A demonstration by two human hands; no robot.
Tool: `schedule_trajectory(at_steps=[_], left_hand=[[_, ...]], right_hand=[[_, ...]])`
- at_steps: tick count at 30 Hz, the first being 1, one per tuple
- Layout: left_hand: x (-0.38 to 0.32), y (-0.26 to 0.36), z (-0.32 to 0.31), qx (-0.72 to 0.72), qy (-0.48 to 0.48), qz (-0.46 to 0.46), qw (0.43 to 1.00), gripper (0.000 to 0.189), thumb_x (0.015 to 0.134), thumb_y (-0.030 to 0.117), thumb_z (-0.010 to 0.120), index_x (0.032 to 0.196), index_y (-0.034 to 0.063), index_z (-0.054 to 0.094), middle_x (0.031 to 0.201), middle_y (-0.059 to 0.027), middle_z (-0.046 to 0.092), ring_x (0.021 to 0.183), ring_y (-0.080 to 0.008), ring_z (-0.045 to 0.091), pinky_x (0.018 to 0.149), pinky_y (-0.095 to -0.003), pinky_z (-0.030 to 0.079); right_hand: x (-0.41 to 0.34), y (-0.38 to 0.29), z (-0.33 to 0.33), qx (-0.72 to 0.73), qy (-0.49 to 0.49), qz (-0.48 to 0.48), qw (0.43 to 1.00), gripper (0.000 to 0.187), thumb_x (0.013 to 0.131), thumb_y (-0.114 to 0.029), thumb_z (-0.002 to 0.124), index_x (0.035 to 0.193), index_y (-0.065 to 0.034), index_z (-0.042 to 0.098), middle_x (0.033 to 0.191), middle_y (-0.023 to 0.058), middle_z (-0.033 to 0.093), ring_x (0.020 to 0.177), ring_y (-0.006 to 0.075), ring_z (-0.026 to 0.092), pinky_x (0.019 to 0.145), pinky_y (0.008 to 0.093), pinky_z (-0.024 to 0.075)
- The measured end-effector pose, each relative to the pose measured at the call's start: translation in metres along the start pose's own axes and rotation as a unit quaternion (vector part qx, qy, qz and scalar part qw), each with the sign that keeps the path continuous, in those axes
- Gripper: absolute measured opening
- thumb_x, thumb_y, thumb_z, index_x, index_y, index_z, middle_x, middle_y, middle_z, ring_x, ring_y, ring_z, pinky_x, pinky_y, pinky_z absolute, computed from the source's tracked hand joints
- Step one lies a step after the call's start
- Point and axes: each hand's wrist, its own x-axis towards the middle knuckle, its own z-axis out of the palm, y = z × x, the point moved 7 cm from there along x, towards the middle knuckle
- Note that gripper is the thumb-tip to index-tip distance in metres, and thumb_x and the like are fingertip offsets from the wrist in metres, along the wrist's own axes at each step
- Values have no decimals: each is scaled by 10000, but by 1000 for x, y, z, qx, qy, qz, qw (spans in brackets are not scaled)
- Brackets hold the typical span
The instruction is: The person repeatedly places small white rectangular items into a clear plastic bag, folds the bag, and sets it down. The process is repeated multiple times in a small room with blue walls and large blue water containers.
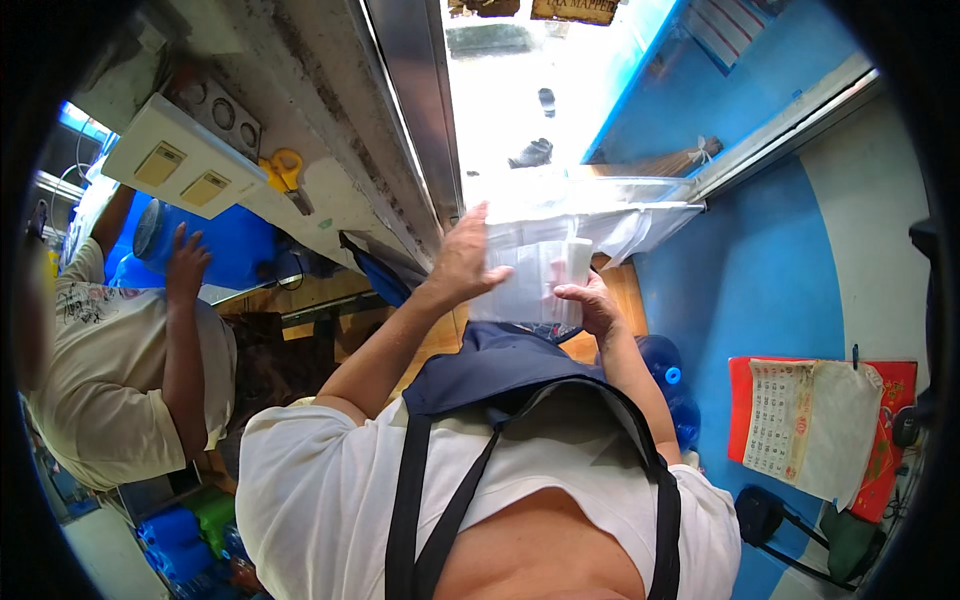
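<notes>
My right hand (592, 300) grips the lower right part of a stack of clear plastic bags (529, 281), thumb on the near face. My left hand (466, 255) is at the stack's left edge, fingers extended and thumb apart over the plastic. Whether it presses on the bags is hard to tell. Just beyond the stack, more clear plastic bags (630, 221) hang or lie by the bright doorway, some flaps drooping to the right. A dark blue apron (510, 356) covers my front below the hands.
To the left, another person (127, 367) has a hand on a large blue container (217, 240). Yellow-handled scissors (285, 171) hang beside a switch plate (184, 161). At right are a wall calendar (780, 420) and blue water bottles (660, 360). A broom (667, 159) lies beyond the doorway.
</notes>
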Motion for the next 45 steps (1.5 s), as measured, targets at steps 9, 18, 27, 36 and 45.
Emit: schedule_trajectory(at_steps=[9,18,27,36,45], left_hand=[[15,44,15,-306,-235,-10,923,356,795,281,771,946,-24,666,742,-75,649,673,-166,591,646,-311,489],[-1,44,-69,-393,-305,52,866,275,762,218,773,922,15,679,669,14,558,614,-65,513,535,-249,400],[8,11,-34,-65,-102,106,987,1094,573,476,878,1351,-100,368,1355,-274,424,1276,-329,425,1067,-384,351],[14,53,4,-284,-282,-71,913,388,811,359,758,749,-7,646,580,4,498,533,-74,479,463,-266,367],[3,17,-48,-303,-265,-11,915,278,802,273,747,768,4,687,576,16,520,523,-68,462,475,-260,364]], right_hand=[[2,2,12,158,-131,23,978,725,765,-308,752,1343,-27,416,1245,142,550,1114,253,576,944,400,495],[2,8,6,150,-191,9,970,789,708,-247,781,1367,-22,409,1233,125,571,1102,224,586,942,361,494],[-11,-21,25,35,-138,7,990,695,683,10,713,1320,-28,437,1046,103,619,834,224,674,807,342,555],[2,18,7,200,-202,88,955,704,786,-297,703,1357,-3,416,1228,138,572,1092,257,595,955,375,489],[7,4,5,212,-239,79,944,611,737,-364,787,1183,-10,567,990,95,646,872,239,643,864,429,520]])
